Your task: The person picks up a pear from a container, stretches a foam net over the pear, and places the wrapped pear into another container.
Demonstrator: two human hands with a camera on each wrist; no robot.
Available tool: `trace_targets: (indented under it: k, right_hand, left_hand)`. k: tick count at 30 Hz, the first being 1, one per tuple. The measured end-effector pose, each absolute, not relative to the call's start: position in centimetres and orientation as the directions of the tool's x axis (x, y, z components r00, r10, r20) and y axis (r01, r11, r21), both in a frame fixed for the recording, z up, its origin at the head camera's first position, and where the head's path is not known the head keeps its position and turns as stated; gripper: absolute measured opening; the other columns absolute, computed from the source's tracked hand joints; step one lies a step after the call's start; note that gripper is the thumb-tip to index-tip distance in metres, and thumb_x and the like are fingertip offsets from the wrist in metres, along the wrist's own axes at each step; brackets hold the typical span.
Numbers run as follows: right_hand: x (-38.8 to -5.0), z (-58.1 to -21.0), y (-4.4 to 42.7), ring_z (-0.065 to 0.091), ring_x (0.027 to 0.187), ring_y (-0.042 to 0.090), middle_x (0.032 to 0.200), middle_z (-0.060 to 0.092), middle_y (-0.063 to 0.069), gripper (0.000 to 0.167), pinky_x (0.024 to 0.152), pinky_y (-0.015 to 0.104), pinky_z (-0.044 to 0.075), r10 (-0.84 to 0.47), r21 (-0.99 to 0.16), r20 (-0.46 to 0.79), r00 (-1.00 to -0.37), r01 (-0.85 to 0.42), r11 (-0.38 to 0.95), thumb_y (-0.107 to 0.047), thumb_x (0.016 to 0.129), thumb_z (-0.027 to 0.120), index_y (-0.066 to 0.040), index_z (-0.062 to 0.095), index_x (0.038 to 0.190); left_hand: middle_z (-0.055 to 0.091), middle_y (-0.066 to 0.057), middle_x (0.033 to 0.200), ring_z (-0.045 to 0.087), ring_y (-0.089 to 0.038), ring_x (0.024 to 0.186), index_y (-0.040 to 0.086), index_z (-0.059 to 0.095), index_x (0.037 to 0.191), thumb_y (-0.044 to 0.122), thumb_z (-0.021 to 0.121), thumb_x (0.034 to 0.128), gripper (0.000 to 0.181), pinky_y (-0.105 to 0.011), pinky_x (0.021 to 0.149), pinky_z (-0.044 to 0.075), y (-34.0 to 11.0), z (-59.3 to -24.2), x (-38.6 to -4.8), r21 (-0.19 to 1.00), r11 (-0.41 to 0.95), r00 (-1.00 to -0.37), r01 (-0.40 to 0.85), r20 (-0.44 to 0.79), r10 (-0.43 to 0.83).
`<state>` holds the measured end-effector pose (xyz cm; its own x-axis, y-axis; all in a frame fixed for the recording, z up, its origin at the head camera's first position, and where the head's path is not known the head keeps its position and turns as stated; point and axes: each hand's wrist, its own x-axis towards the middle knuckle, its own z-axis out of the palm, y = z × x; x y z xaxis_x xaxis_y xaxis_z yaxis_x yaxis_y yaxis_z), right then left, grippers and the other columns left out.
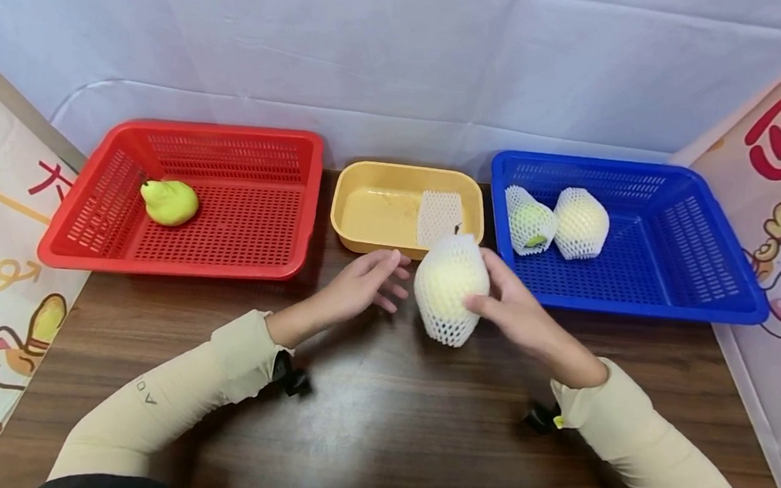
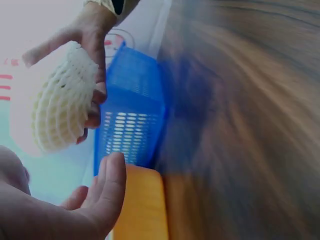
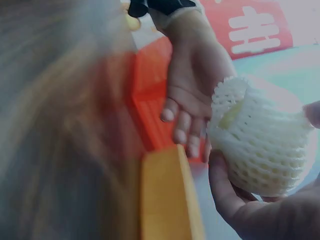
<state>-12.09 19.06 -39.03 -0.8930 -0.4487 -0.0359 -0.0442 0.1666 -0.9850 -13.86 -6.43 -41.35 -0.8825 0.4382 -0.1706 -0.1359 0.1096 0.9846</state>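
Note:
A pale yellow fruit in a white foam net (image 1: 452,288) is held up over the table by my right hand (image 1: 524,314), thumb on its near side and fingers behind it. The same netted fruit (image 2: 62,100) shows in the left wrist view, and the net (image 3: 265,140) fills the right of the right wrist view. My left hand (image 1: 359,288) is just left of the fruit, fingers relaxed and apart, not touching it. An empty foam net (image 1: 439,216) lies in the yellow basket (image 1: 371,231), whose near right edge is partly behind the fruit.
On the left, a red basket (image 1: 242,266) holds a bare yellow-green pear (image 1: 171,202). The blue basket (image 1: 664,308) on the right holds a greenish netted fruit (image 1: 529,221) and a pale netted fruit (image 1: 580,223). A light cloth (image 1: 406,59) hangs behind the baskets.

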Motion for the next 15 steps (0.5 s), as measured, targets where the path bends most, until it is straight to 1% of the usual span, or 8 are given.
trace_targets:
  k: [3,7,9,12,14,15]
  right_hand:
    - [-12.5,-37.4,20.5,0.056,0.114,0.009,0.138,0.048,0.027,0.070,0.095,0.020,0.049,-0.441,-0.984,-0.023,-0.897,-0.058,0.169,0.000,0.089,0.054,0.008,0.027,0.153]
    - [-13.3,-35.7,22.7,0.059,0.110,0.010,0.129,0.055,0.011,0.069,0.092,0.021,0.052,-0.437,-0.988,-0.002,-0.900,-0.065,0.139,0.005,0.090,0.049,0.009,0.024,0.155]
    - [-14.0,-35.0,23.8,0.060,0.108,0.011,0.125,0.058,0.004,0.066,0.092,0.021,0.053,-0.441,-0.994,0.019,-0.897,-0.065,0.090,0.008,0.091,0.046,0.008,0.025,0.154]
    - [-15.1,-34.3,25.4,0.063,0.104,0.013,0.120,0.062,0.003,0.060,0.089,0.022,0.054,-0.447,-0.998,0.052,-0.893,-0.066,0.017,0.012,0.092,0.042,0.003,0.032,0.150]
    - [-15.7,-33.8,26.6,0.065,0.102,0.013,0.119,0.063,0.003,0.054,0.085,0.022,0.055,-0.443,-0.998,0.043,-0.895,-0.056,0.017,0.012,0.095,0.043,-0.004,0.037,0.146]
    - [-16.1,-33.5,27.2,0.065,0.101,0.013,0.119,0.062,0.002,0.052,0.083,0.021,0.056,-0.440,-0.998,0.029,-0.898,-0.052,0.039,0.011,0.096,0.043,-0.007,0.038,0.145]
  left_hand:
    - [0.059,-0.028,0.126,0.066,-0.044,0.108,-0.009,0.051,0.135,0.022,0.044,0.1105,0.041,-0.038,0.078,0.062,-5.7,-40.5,-14.3,0.976,0.084,-0.869,-0.202,-0.218,0.443]
    - [0.063,-0.026,0.126,0.064,-0.045,0.114,-0.008,0.052,0.135,0.018,0.049,0.1085,0.038,-0.037,0.082,0.061,-4.4,-39.6,-14.9,0.948,0.053,-0.824,-0.314,-0.300,0.480]
    - [0.064,-0.026,0.126,0.064,-0.045,0.115,-0.009,0.054,0.135,0.018,0.048,0.1088,0.038,-0.037,0.083,0.061,-3.7,-39.2,-15.3,0.927,0.054,-0.793,-0.370,-0.346,0.501]
    - [0.064,-0.028,0.129,0.064,-0.042,0.117,-0.010,0.054,0.135,0.020,0.046,0.1099,0.040,-0.037,0.086,0.061,-2.5,-38.8,-16.0,0.896,0.062,-0.746,-0.440,-0.403,0.530]
    - [0.063,-0.028,0.130,0.064,-0.041,0.118,-0.010,0.053,0.136,0.021,0.046,0.1101,0.041,-0.037,0.086,0.060,-1.6,-38.5,-16.4,0.878,0.069,-0.719,-0.474,-0.430,0.546]
    - [0.063,-0.028,0.130,0.063,-0.042,0.119,-0.010,0.053,0.136,0.022,0.047,0.1100,0.042,-0.037,0.087,0.060,-1.1,-38.5,-16.6,0.869,0.068,-0.706,-0.489,-0.441,0.554]
